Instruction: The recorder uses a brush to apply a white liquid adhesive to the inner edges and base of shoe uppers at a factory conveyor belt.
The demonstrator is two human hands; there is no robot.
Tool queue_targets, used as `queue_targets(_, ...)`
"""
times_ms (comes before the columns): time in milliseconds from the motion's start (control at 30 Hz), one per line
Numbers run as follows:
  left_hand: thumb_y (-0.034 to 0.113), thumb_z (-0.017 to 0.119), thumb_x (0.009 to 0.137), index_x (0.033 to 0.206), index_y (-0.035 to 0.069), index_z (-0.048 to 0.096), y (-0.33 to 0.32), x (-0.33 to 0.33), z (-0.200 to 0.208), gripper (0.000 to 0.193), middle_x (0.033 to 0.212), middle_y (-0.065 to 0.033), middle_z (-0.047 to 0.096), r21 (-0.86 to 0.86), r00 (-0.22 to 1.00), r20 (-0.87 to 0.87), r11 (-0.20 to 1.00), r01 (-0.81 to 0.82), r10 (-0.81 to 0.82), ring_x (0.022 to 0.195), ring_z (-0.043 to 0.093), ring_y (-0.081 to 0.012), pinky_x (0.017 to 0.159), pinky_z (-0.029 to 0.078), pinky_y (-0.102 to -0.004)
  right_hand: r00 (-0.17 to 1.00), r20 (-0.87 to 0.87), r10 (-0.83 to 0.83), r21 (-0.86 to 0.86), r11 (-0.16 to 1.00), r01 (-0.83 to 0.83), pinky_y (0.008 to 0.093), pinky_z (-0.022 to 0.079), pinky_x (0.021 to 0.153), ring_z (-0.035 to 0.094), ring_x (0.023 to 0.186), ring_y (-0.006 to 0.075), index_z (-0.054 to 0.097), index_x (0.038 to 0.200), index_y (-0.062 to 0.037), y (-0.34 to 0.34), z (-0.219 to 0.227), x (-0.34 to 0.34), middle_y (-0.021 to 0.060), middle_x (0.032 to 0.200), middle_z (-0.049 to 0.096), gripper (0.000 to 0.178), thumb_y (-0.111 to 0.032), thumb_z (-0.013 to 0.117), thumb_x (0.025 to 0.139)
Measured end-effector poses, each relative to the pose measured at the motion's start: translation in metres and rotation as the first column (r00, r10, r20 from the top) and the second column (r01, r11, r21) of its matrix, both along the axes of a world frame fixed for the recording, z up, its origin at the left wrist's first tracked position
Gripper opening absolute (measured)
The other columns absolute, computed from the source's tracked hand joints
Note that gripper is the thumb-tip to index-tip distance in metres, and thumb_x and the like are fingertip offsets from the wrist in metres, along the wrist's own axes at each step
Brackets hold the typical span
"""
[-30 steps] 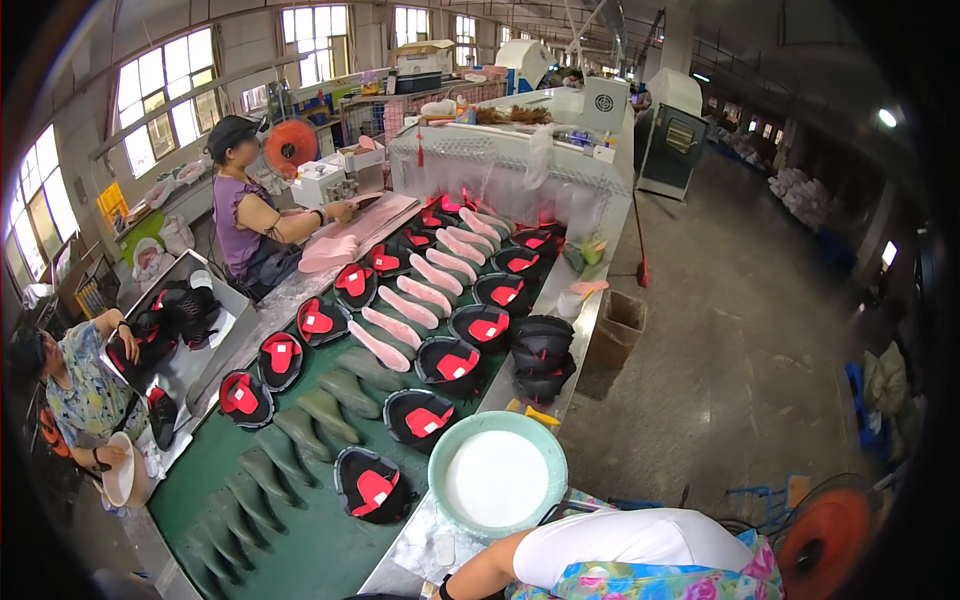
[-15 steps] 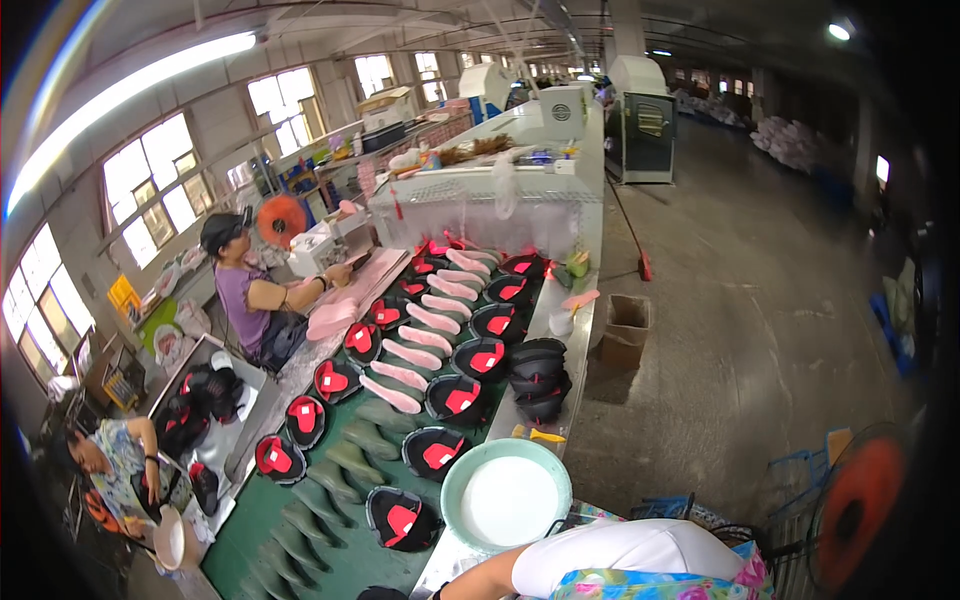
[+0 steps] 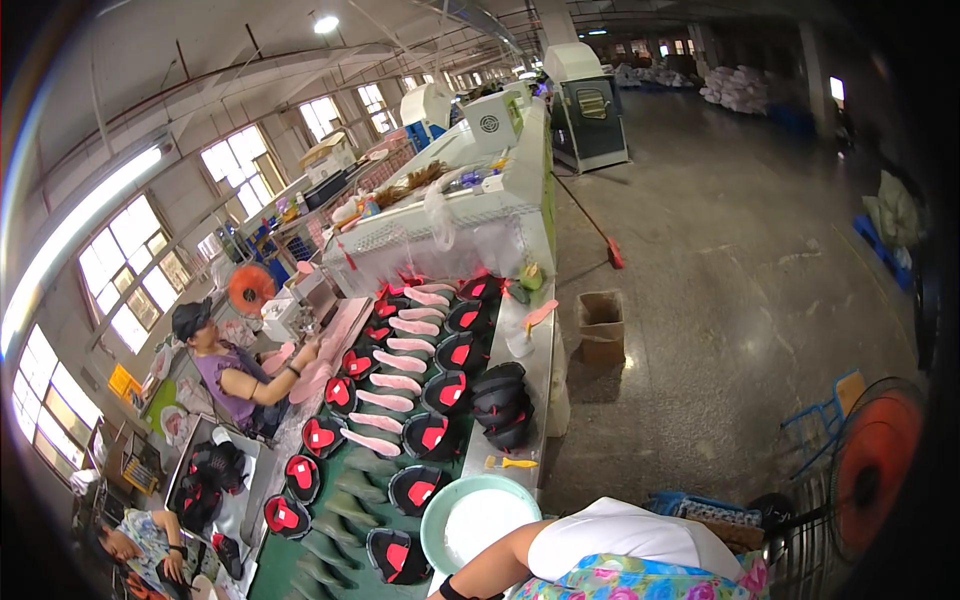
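Note:
My right arm, with a white sleeve and a dark band at the wrist, comes in at the lower edge. The hand itself lies below the picture, and my left hand is also out of sight. Closest to the forearm is a pale green basin holding white liquid. Beside the basin, a black shoe upper with a red piece inside rests on the green work surface. Several similar uppers stand in two rows, with pink insoles and dark green foot-shaped pieces between them.
A yellow-handled brush lies behind the basin, near stacked black uppers. On the left, one person handles pink pieces; another sits nearer. A cardboard box and an orange fan stand on the right.
My view has turned and tilted, so the table and basin sit further left in the picture. The person in purple has shifted their hands over the pink pieces.

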State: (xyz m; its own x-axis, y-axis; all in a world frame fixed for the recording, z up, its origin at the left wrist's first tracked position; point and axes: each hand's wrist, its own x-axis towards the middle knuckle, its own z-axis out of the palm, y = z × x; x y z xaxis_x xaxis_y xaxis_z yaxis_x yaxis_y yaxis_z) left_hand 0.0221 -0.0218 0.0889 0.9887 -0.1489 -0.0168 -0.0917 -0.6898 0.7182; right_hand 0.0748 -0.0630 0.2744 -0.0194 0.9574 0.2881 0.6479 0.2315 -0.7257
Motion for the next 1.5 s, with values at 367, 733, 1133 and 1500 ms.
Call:
queue_targets(367, 0.009, 0.070, 0.077, 0.117, 0.005, 0.055, -0.018, -0.012, 0.000, 0.043, 0.113, -0.0129, 0.059, 0.018, 0.987, -0.117, 0.994, -0.104, 0.106, 0.107, 0.055, -0.0281, 0.096, 0.040, -0.0416, 0.593, -0.234, -0.770, -0.122, 0.629, 0.768, 0.0447, 0.049, 0.069, 0.062, 0.075, 0.0359, 0.063, 0.081, -0.0027, -0.051, -0.140, 0.088, 0.0190, 0.075, 0.063, 0.066, -0.063, 0.039, 0.091)
queue_targets(733, 0.007, 0.071, 0.077, 0.120, 0.005, 0.054, 0.017, -0.149, -0.009, 0.047, 0.115, -0.0123, 0.059, -0.118, 0.849, -0.399, 0.900, -0.420, 0.345, 0.108, 0.055, -0.0268, 0.096, 0.041, -0.0407, 0.255, -0.265, -0.930, -0.516, 0.360, 0.777, 0.0310, 0.049, 0.058, 0.063, 0.061, 0.0141, 0.071, 0.080, -0.0056, -0.160, -0.241, 0.143, 0.0068, 0.067, 0.067, 0.024, -0.029, 0.067, 0.079)
queue_targets(1133, 0.005, 0.072, 0.076, 0.124, 0.005, 0.053, 0.018, -0.227, 0.001, 0.052, 0.117, -0.0116, 0.058, -0.193, 0.699, -0.463, 0.708, -0.679, 0.545, 0.110, 0.056, -0.0255, 0.097, 0.041, -0.0398, 0.446, -0.062, -0.893, -0.391, 0.433, 0.812, 0.0341, 0.053, 0.067, 0.067, 0.069, 0.0270, 0.072, 0.086, -0.0035, -0.126, -0.306, 0.129, 0.0160, 0.076, 0.068, 0.018, -0.019, 0.073, 0.076)
queue_targets(1500, 0.001, 0.066, 0.083, 0.119, -0.001, 0.056, 0.021, -0.131, -0.033, 0.038, 0.107, -0.0073, 0.063, -0.687, 0.557, -0.660, -0.104, -0.719, 0.504, 0.095, 0.061, -0.0148, 0.084, 0.049, -0.0281, 0.405, -0.308, -0.861, -0.441, 0.506, 0.741, 0.0292, 0.052, 0.068, 0.068, 0.072, 0.0198, 0.072, 0.092, -0.0028, -0.112, -0.256, 0.116, 0.0123, 0.080, 0.070, 0.018, -0.010, 0.074, 0.076)
